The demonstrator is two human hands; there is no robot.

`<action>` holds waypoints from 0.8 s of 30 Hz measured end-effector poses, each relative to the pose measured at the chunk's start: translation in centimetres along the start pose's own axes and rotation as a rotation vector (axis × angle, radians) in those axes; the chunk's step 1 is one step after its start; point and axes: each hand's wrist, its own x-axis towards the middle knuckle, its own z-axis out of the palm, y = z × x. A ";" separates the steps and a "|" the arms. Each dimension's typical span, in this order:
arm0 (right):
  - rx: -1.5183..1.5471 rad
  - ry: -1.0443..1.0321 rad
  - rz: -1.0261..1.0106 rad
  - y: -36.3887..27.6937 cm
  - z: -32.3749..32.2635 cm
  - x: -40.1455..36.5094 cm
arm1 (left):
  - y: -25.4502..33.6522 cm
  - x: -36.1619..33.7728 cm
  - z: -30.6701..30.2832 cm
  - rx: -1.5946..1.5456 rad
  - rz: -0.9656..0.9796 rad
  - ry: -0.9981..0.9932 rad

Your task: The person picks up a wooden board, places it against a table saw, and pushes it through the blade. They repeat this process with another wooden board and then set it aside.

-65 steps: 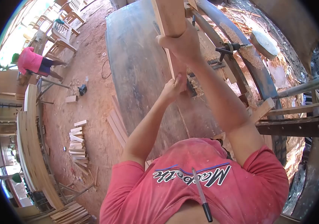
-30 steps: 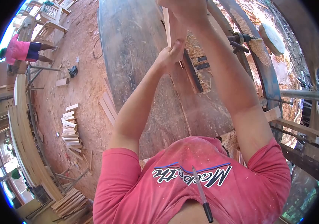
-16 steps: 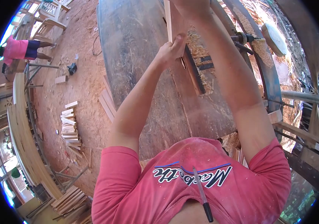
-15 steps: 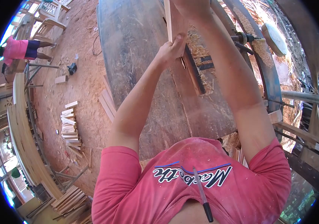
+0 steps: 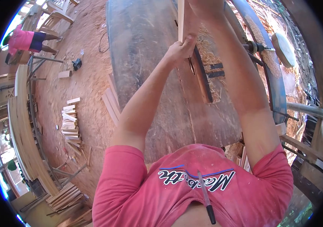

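My left hand (image 5: 181,51) is closed around the near end of a pale wooden strip (image 5: 181,20), its thumb lying along the top. The strip stretches away from me past the upper edge of the view. My right hand (image 5: 208,8) is at the top, partly cut off and close to the right of the strip; its fingers are hidden. Beneath both hands is a large worn wooden worktable (image 5: 142,45). A dark bar (image 5: 202,77) is set along a slot in the tabletop, with wood shavings (image 5: 209,56) scattered beside it.
Right of the table sit a metal shaft with a chuck (image 5: 255,47) and a pale round piece (image 5: 283,50). Cut wood blocks (image 5: 70,121) lie on the dirt floor at left, near long stacked boards (image 5: 27,140). Another person (image 5: 23,39) in pink bends over at the far left.
The whole view has shifted a little, so the table and hands appear slightly farther right and lower. My left hand keeps its hold on the wooden strip.
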 end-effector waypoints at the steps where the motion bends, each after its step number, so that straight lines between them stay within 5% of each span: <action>1: 0.005 -0.004 -0.002 -0.1 0.1 0.0 | -0.1 0.3 0.0 0.002 -0.001 0.009; 15: 0.094 0.009 -0.038 1.7 1.6 2.5 | 2.1 1.8 -1.4 -0.064 0.002 0.113; 24: -0.124 0.050 -0.014 4.9 3.1 5.7 | 1.0 7.3 -3.3 -0.163 0.011 -0.019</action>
